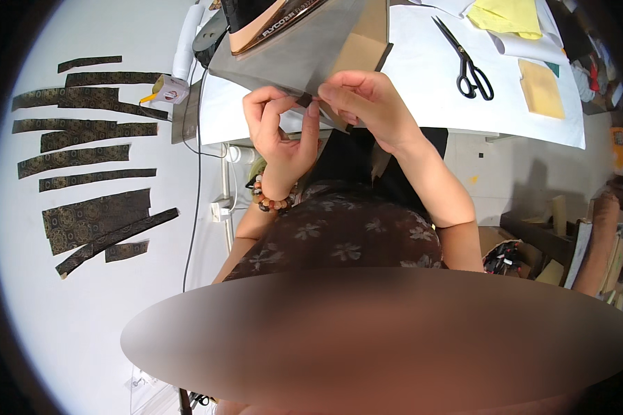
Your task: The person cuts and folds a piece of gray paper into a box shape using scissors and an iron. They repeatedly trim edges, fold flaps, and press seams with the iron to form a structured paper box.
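Close together at the near edge of a grey board (284,69), my two hands have their fingers bent inward. Between thumb and fingers, my left hand (280,131) pinches a small dark fabric strip (303,100). My right hand (374,104) is closed in a pinch just beside it, fingertips by the strip's right side; its fingers partly cover what they hold. A clothes iron (270,24) with a tan and dark body rests on the board beyond my hands, cut off by the upper edge.
Black-handled scissors (467,66) lie on the white table (422,90) at the right, near a tan sponge-like pad (541,88) and yellow sheets (509,17). Dark patterned fabric strips (83,162) hang or lie on the white surface at left. A black cord (198,173) runs down beside the table.
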### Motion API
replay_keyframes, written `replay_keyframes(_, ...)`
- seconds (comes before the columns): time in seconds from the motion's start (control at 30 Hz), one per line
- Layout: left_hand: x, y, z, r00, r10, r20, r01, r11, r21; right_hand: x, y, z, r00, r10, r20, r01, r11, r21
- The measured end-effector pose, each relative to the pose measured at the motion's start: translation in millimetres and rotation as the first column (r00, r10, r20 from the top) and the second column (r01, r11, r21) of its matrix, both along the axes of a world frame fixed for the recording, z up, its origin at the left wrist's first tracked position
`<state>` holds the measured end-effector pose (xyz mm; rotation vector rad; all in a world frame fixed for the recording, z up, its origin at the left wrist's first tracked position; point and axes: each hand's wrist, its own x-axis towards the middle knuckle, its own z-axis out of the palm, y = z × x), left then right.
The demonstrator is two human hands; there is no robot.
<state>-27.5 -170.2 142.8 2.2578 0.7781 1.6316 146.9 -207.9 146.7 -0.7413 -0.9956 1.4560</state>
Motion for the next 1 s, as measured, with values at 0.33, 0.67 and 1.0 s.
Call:
replay_keyframes(0.33,-5,10,11,0.996,-0.043,-0.081,0.050,0.995,0.081,-13,7,-1,0.993,-0.052,-0.102,0.068,0.985,0.160)
replay_keyframes(0.67,-5,8,12,0.998,-0.064,-0.011,0.064,0.998,0.020,-18,11,-8,0.964,-0.252,0.087,0.211,0.920,0.329)
replay_keyframes(1.0,-5,5,13,0.998,-0.063,-0.010,0.063,0.998,-0.010,-14,15,-2,0.980,-0.173,0.095,0.146,0.959,0.242)
